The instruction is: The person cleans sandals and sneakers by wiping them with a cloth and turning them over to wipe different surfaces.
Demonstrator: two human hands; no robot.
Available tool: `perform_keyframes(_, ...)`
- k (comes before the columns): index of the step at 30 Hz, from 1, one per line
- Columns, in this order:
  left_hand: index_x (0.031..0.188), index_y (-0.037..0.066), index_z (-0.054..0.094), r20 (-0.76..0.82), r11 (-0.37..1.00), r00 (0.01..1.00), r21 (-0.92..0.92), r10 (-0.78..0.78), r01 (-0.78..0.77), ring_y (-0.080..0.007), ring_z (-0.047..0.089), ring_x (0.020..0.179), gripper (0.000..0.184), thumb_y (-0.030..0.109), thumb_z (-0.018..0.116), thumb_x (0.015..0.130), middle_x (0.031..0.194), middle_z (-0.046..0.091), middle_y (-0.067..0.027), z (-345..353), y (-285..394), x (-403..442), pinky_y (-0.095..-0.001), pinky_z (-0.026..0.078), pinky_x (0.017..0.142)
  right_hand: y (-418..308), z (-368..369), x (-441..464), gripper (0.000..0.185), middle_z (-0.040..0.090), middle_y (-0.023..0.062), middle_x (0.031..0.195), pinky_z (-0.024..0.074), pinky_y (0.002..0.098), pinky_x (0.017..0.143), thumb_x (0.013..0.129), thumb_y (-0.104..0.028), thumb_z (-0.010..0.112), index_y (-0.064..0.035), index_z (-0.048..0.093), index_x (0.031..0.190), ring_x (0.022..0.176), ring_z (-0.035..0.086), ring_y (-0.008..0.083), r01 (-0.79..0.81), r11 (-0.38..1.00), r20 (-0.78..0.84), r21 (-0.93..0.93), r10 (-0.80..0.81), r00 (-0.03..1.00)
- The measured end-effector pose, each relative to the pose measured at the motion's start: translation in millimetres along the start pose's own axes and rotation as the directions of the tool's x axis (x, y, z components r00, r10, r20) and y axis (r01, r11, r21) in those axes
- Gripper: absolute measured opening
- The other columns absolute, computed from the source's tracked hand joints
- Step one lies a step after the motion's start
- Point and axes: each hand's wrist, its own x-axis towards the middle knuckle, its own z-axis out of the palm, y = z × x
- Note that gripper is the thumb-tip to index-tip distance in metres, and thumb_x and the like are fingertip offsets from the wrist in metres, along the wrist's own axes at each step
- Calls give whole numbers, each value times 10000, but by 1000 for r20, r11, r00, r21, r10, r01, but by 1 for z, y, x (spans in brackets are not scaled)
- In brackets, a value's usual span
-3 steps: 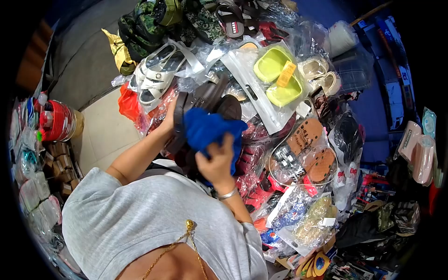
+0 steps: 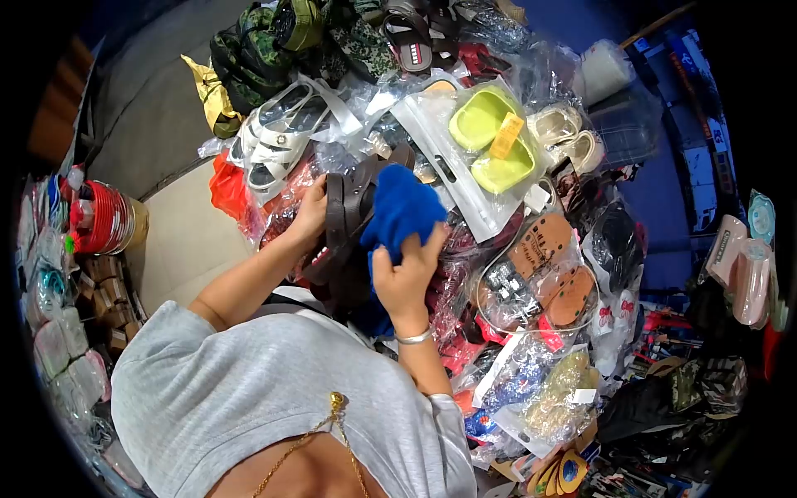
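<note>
My left hand (image 2: 312,209) is closed on the edge of a dark brown sandal (image 2: 339,206), held tilted above the pile. Part of the sandal is covered by a bright blue cloth (image 2: 405,207). The fingers of my right hand (image 2: 407,278) are wrapped into that cloth, which lies against or just beside the sandal's right side; exact contact cannot be made out. Close by are a bag of yellow-green clogs (image 2: 477,124) and white sandals (image 2: 281,137) with a dark inside.
Plastic-wrapped footwear is heaped all around, including brown-soled slippers (image 2: 544,253) and cream shoes (image 2: 569,133). Camouflage bags (image 2: 249,58) lie at the back. A red bucket-like stack (image 2: 104,217) stands on the left, and pink cups (image 2: 751,282) on the right.
My right hand and the blue cloth have shifted right, uncovering more of the sandal. The sandal in my left hand has turned slightly.
</note>
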Motion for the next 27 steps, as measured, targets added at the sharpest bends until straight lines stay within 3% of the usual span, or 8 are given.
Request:
perform_keyframes(6, 1205, 39, 507, 47, 989, 994, 106, 100, -104, -108, 582, 872, 260, 103, 565, 960, 979, 624, -65, -62, -20, 24, -277, 499, 754, 9, 38, -50, 370, 488, 270, 1118, 478, 453, 830, 652, -87, 676, -31, 680, 1017, 974, 542, 431, 96, 995, 268, -18, -88, 959)
perform_keyframes(9, 1300, 48, 463, 323, 565, 945, 788, -40, -246, -244, 601, 914, 422, 53, 575, 893, 1032, 609, -164, -62, 42, 8, -371, 486, 827, 13, 30, -53, 351, 487, 269, 1140, 493, 445, 830, 653, -63, 665, -15, 674, 1001, 964, 564, 441, -56, 996, 164, 70, 44, 985)
perform_keyframes(12, 1293, 48, 487, 444, 259, 873, 835, 203, -485, -317, 602, 950, 501, -16, 575, 805, 1090, 603, -167, -23, 119, -20, -395, 484, 852, 27, 30, -57, 330, 482, 267, 1150, 481, 452, 842, 662, -51, 650, 4, 650, 988, 979, 558, 441, -76, 994, 78, 77, 70, 994)
perform_keyframes(16, 1187, 27, 579, 773, 467, 551, 380, 314, -799, -350, 587, 1001, 468, -29, 613, 725, 1121, 611, -164, 44, 172, -53, -447, 468, 863, 37, 35, -62, 390, 461, 327, 1185, 490, 462, 833, 677, -143, 703, -1, 624, 1031, 990, 543, 504, -12, 999, 96, 43, 8, 995)
perform_keyframes(17, 1175, 24, 586, 911, 617, 390, 232, 133, -753, -352, 572, 1053, 442, 15, 640, 736, 1106, 625, -173, 66, 191, -66, -443, 463, 889, 41, 40, -68, 390, 461, 327, 1185, 490, 462, 833, 677, -143, 703, -1, 624, 1031, 990, 543, 504, 0, 998, 116, 64, -7, 993)
perform_keyframes(18, 1180, 29, 588, 941, 683, 111, -147, 319, -716, -353, 571, 1041, 456, 56, 666, 732, 1060, 635, -180, 84, 180, -78, -427, 460, 883, 47, 44, -76, 377, 461, 327, 1187, 486, 469, 840, 679, -139, 697, 1, 631, 1022, 998, 539, 500, -18, 1000, 92, 17, 16, 996)
perform_keyframes(21, 874, 26, 546, 902, 677, -165, -411, 399, -611, -275, 560, 794, 146, 159, 525, 931, 842, 548, -99, 139, 180, -121, -425, 439, 784, 41, 45, -72, 344, 473, 306, 1171, 481, 489, 864, 683, -114, 670, 6, 656, 1005, 1021, 538, 474, -74, 997, 63, 29, 72, 995)
perform_keyframes(27, 748, 19, 545, 667, 628, -132, -739, 733, -245, -278, 543, 665, 317, 286, 518, 915, 690, 541, -111, 173, 204, -139, -418, 430, 666, 38, 43, -73, 343, 477, 297, 1143, 469, 487, 872, 689, -107, 657, 17, 652, 1009, 1001, 535, 474, -78, 995, 2, 64, 78, 997)
